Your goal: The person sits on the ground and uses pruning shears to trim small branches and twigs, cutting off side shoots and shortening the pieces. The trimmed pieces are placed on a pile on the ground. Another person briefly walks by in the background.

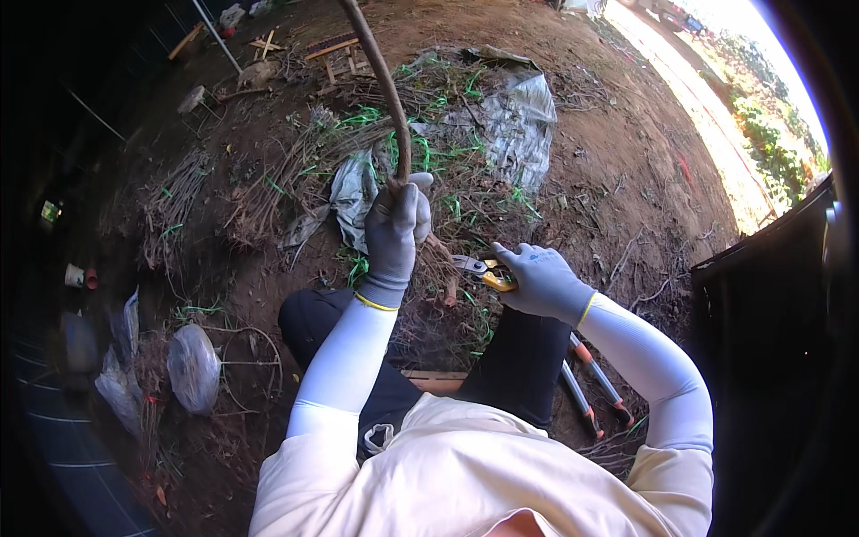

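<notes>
My left hand (394, 231), in a grey work glove, is closed around a brown woody stem (387, 80) that rises out of the top of the view. Below that fist a clump of rootlike woody ends (439, 267) shows; whether it belongs to the same stem, I cannot tell. My right hand (547, 280), also gloved, grips pruning shears (493, 276) with yellow handles. Their metal blades point left and their tip is at the clump. Under both hands, cut bits and green ties litter the ground between my knees.
Long-handled loppers (602, 382) lie by my right leg. Ahead are bundled bare stems (262, 184), a grey plastic sheet (527, 127) and a small wooden bench (333, 50). A plastic-wrapped roll (194, 369) stands at left. A dark panel (758, 335) borders the right.
</notes>
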`<state>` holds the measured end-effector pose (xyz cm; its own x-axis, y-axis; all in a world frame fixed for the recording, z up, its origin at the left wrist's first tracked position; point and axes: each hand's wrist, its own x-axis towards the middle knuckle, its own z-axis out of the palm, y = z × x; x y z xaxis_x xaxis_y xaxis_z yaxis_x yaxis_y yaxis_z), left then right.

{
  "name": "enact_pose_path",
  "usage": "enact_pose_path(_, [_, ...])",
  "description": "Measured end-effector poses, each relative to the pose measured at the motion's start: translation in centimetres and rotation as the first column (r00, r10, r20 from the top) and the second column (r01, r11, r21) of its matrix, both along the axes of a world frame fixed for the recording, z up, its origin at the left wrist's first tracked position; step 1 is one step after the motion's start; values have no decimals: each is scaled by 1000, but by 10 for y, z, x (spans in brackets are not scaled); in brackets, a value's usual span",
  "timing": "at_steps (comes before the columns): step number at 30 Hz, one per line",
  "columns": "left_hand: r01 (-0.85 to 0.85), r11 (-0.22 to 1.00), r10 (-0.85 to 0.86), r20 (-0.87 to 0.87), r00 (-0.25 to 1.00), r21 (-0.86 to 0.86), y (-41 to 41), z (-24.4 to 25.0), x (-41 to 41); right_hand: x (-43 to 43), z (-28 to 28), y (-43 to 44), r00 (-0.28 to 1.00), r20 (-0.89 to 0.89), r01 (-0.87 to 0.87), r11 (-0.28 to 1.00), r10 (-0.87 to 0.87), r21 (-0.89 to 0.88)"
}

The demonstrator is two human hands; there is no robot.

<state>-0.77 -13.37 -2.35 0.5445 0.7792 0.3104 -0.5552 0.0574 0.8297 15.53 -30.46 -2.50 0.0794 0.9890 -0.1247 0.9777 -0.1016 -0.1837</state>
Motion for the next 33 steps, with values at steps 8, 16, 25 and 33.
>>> enact_pose_path(8, [-131, 990, 122, -138, 983, -55, 55, -43, 24, 39, -96, 41, 942, -150, 269, 942, -301, -201])
enact_pose_path(16, [171, 969, -153, 111, 982, -178, 67, -63, -3, 6, -56, 38, 388, -911, 495, 866, -142, 76])
enact_pose_path(25, [346, 932, -313, 240, 919, -108, 50, -43, -19, -20, -27, 69, 251, -965, 479, 876, -71, 60])
enact_pose_path(33, [281, 953, -238, 297, 925, -112, 59, -33, -58, 40, 15, 89, 19, -978, 891, 440, 208, 111])
